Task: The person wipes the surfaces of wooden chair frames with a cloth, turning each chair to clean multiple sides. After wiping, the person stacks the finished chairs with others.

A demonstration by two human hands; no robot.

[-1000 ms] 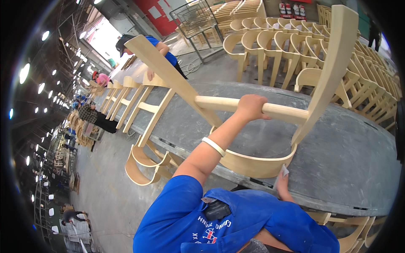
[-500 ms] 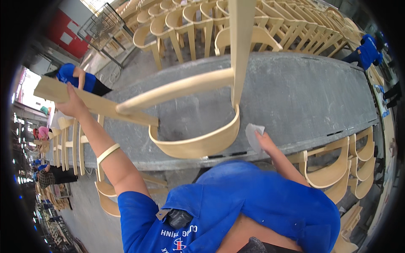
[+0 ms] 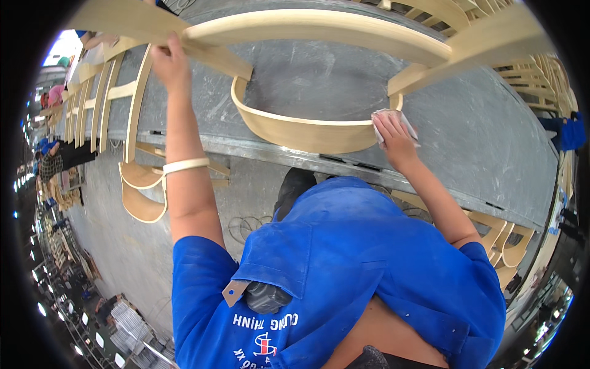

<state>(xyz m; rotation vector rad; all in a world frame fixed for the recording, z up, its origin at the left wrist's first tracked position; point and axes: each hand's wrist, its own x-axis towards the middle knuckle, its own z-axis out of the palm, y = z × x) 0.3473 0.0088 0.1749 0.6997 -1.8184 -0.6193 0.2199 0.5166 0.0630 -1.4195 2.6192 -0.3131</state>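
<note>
Long grey metal-topped workbench [image 3: 491, 141], surface scuffed and dusty, front edge running from left toward lower right. Resting on top: pale unfinished wooden chair frame [image 3: 307, 132] with curved seat rail. More bare wooden chair frames [image 3: 104, 104] lying along left end.

Bare grey bench [image 3: 319, 80] lies open inside the chair frame's curved rails [image 3: 301, 132].
</note>
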